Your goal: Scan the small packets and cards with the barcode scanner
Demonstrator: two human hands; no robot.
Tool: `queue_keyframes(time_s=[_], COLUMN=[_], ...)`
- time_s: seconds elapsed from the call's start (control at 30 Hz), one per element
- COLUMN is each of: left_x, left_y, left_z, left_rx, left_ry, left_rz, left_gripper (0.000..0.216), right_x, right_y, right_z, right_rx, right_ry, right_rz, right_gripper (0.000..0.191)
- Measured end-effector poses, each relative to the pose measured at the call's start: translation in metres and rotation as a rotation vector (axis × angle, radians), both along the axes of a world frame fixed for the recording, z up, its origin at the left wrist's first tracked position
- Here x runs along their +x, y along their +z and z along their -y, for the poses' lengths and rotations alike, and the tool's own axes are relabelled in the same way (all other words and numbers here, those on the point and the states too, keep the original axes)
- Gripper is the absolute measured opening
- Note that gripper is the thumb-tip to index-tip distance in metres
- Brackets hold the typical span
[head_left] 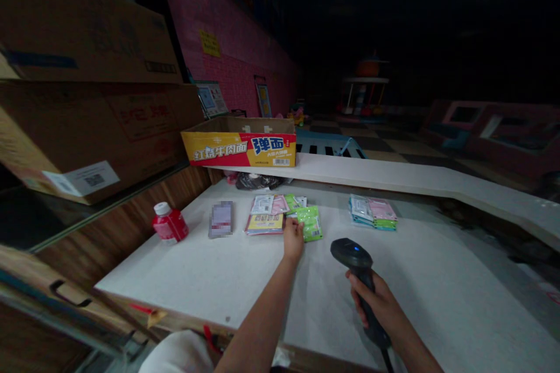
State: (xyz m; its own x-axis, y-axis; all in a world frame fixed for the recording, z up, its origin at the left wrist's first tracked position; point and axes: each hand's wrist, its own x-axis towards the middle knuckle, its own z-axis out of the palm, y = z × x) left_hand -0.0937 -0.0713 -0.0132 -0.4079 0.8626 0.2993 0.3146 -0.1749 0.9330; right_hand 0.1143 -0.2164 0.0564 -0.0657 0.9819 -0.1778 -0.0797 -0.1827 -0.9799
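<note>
My right hand [371, 303] is wrapped round the handle of a black barcode scanner [352, 253], which has a small blue light on top and a cable at the bottom. The scanner's head points left, above the white table. Further forward, my left hand [294, 236] has its fingers curled at the left edge of a flat green packet [311, 222]. Beside that hand lies a pile of flat packets [265, 222] in yellow, pink, white and green. To the right sits another stack of packets [373, 213], blue, pink and green.
A pink bottle with a white cap [170, 224] and a blurred phone-like rectangle [221, 220] are on the table's left. An open noodle carton [240, 148] stands on the raised white ledge [376, 172] at the back. Large cardboard boxes [96, 128] are stacked at left.
</note>
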Motion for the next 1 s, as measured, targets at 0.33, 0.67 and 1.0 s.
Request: queue_keyframes(time_s=[0.33,0.67,1.0], left_x=[0.0,0.001,0.019], left_y=[-0.006,-0.003,0.018], left_z=[-0.004,-0.005,-0.006], left_rx=[0.09,0.052,0.109], left_ry=[0.009,-0.162,-0.025], left_rz=[0.025,0.217,0.34], left_gripper=[0.013,0.032,0.04], right_x=[0.004,0.034,0.068], right_y=[0.002,-0.009,-0.033], right_z=[0.006,-0.041,-0.082], right_rx=[-0.013,-0.006,0.059], right_ry=[0.053,-0.058,-0.269], right_rz=[0.032,-0.227,-0.666], right_gripper=[0.046,0.049,0.039])
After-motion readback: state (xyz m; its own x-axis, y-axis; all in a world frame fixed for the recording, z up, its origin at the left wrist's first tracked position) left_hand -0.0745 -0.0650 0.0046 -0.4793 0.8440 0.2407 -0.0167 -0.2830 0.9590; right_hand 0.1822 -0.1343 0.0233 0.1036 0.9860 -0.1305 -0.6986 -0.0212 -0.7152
